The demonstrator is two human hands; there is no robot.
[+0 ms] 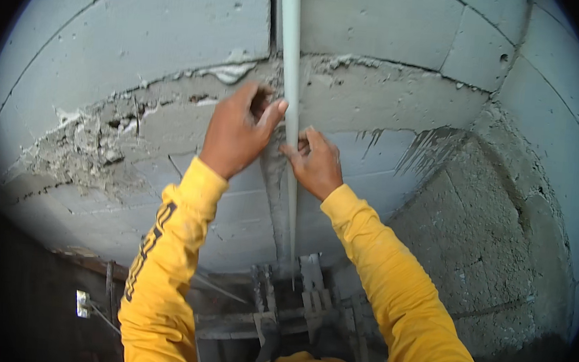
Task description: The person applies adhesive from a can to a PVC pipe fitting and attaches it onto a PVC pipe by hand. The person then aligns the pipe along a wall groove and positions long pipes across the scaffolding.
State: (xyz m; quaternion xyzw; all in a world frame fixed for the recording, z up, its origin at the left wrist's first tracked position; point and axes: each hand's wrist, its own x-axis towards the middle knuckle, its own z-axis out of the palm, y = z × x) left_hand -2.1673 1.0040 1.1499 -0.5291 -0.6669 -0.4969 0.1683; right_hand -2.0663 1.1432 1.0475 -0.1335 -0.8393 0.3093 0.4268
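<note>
Block wall [192, 30], mortar band [391, 97] behind pale pipe [291, 52] | right hand [319, 167]: grip clamped on pipe | left hand [233, 137]: grip apart, just left of pipe | pipe near-upright along wall; steady pinch should keep it straight

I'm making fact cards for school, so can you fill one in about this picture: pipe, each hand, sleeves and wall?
Pipe: long, thin and whitish, running up and down in front of the wall
Left hand: just left of the pipe, fingers curled, thumb apart from them; whether it touches the pipe is unclear
Right hand: at the pipe, lower than the left hand; how tightly it grips, if at all, is unclear
Sleeves: yellow, long
Wall: grey blocks with a rough concrete band across
</note>
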